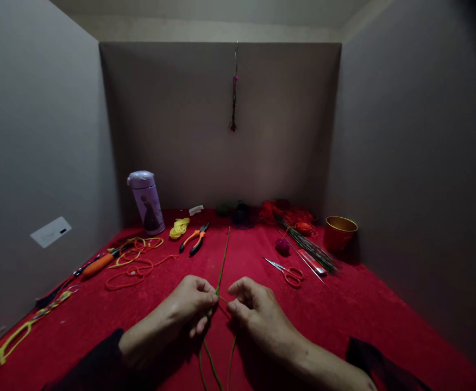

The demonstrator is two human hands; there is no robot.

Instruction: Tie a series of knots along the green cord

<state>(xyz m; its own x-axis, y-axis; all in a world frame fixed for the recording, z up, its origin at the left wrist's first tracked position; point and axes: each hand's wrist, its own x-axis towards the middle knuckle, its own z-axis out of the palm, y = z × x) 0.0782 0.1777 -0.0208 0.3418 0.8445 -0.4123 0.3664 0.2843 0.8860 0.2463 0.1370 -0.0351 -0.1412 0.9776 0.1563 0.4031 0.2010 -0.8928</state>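
A thin green cord (224,255) runs away from me over the red cloth, its far end lying in the middle of the table. My left hand (197,301) pinches it between thumb and fingers near its close end. From that pinch, a loose green strand (223,299) leads across to my right hand (258,312), whose thumb and fingers hold it with the index finger raised and curved. Several strand ends (210,358) hang toward me below the hands. What the left fingers cover at the pinch is hidden.
Orange-handled pliers (197,239), red-handled scissors (287,271) and a yarn ball (282,246) lie beyond the hands. At left are a purple bottle (148,203) and tangled orange cord (134,271). A stem bundle (309,244) and red pot (339,234) stand right. Walls enclose three sides.
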